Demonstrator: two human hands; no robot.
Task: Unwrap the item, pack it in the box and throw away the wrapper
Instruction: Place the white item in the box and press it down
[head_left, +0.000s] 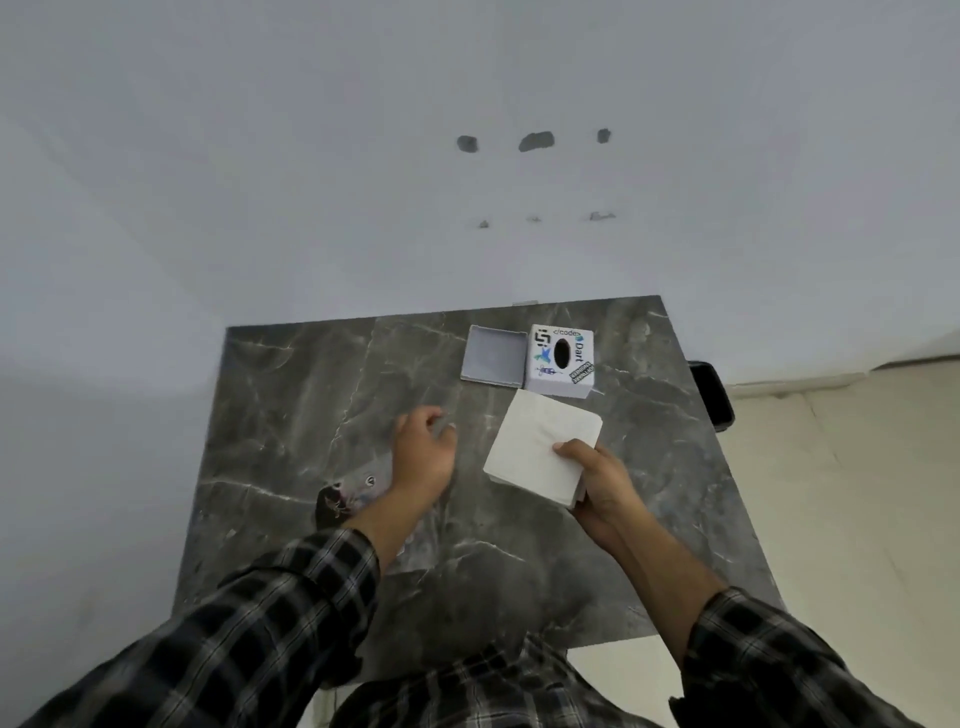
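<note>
My right hand (597, 486) grips a thick square stack of white paper napkins (537, 441) by its near corner, held tilted just above the table. Behind the stack stands a white box (561, 361) with stickers and an oval hole in its top. Beside it on the left lies a shallow grey tray-like box part (493, 356), hollow side up. My left hand (423, 452) hovers over the table with fingers loosely curled and nothing in it. A clear printed plastic wrapper (348, 496) lies flat on the table, partly under my left wrist.
The dark grey marble table (291, 415) stands against a white wall. A black bin (711, 395) sits on the floor past the table's right edge. Beige floor tiles lie to the right.
</note>
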